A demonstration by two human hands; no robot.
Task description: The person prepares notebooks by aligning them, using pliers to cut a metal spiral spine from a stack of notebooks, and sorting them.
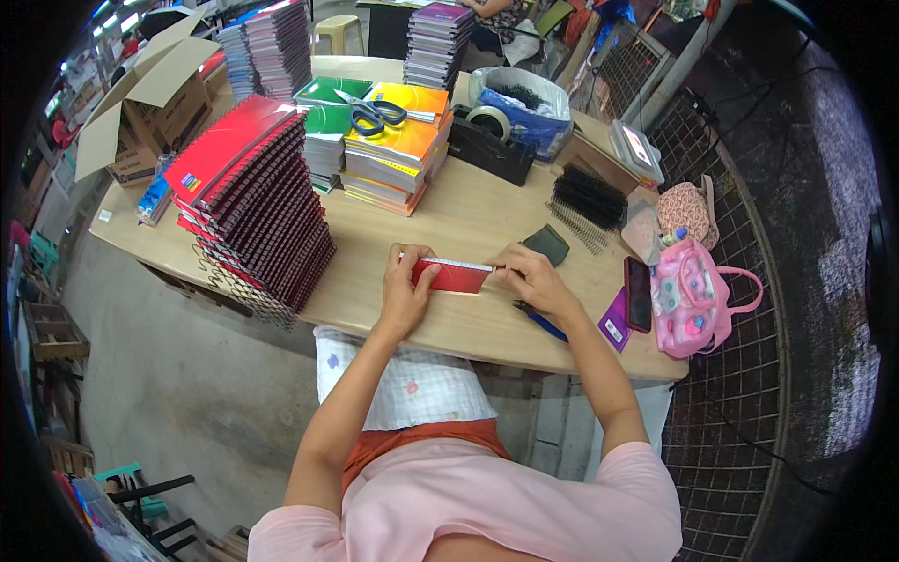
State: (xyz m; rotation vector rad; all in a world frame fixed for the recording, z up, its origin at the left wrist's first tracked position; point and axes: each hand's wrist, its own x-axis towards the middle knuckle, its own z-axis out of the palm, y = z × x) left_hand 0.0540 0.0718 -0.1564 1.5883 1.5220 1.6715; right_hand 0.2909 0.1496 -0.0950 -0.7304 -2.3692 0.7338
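My left hand (408, 288) is closed round the left end of a small red notebook (454, 278), thumb on its cover. The notebook stands tilted over the near part of the table, its white punched edge upward. At the right end of that edge, my right hand (534, 281) has its fingers pinched together; what lies between the fingertips is too small to make out. Below the right hand lie blue-handled pliers (543, 321), partly hidden by the wrist. Just beyond that hand is a dark green folded piece (546, 245).
Left stands a tall stack of red spiral notebooks (272, 206). Behind are yellow notebooks (398, 155) with scissors (375, 114) on top, and a tape dispenser (492, 150). Black coils (588, 197), a phone (638, 295), a purple card (615, 320) and a pink bag (688, 304) lie right.
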